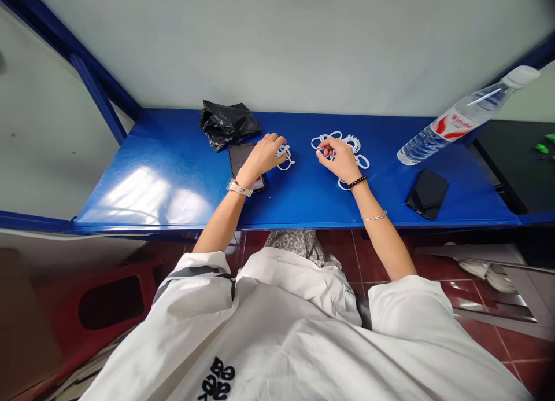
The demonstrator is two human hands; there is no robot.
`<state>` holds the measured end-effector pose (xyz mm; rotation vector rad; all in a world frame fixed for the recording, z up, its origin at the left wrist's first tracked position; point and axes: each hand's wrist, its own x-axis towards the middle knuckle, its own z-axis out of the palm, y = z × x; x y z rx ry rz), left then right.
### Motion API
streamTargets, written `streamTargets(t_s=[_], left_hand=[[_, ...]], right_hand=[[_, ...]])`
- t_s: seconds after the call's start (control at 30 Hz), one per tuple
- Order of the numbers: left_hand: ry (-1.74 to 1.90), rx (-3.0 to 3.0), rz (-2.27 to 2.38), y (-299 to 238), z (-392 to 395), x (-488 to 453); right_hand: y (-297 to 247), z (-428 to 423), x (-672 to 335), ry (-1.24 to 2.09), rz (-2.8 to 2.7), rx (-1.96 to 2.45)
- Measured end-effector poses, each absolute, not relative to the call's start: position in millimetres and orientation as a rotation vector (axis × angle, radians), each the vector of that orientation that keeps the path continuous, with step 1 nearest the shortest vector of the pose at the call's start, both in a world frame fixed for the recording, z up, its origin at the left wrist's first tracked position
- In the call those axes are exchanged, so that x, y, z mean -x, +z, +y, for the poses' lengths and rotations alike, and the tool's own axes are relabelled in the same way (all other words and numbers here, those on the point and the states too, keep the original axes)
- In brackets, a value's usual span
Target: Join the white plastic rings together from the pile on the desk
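Observation:
My left hand (265, 153) is over the left part of the blue table, its fingers curled down on a small bunch of thin white loops (286, 165). The loops show beside the fingertips, partly hidden by the hand. My right hand (341, 160) is bent with thumb and forefinger close together, and a tiny white bit shows at their tips. Under and around it lies a looser pile of white loops (363, 162), partly covered by the palm. A phone (239, 155) with a lit screen lies beneath my left hand and wrist.
A crumpled black plastic bag (229, 123) lies behind the lit phone. On the right stand a clear water bottle (455, 125) and, nearer the edge, a dark phone (427, 194). The blue table (299, 201) meets a pale wall. A red stool (108, 297) stands below left.

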<state>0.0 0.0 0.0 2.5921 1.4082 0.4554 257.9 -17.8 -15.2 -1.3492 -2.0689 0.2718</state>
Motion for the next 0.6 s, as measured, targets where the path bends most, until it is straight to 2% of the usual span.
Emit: streamTargets(t_s=[0.33, 0.6], left_hand=[[0.718, -2.501, 1.264, 9.6, -5.7, -5.5], [0.809, -1.929, 0.905, 21.4, -18.1, -17.3]], right_hand=[[-3.0, -33.5, -236.9, 0.929, -1.779, 1.029], [-2.3, -36.9, -230.6, 1.061, -1.709, 0.925]])
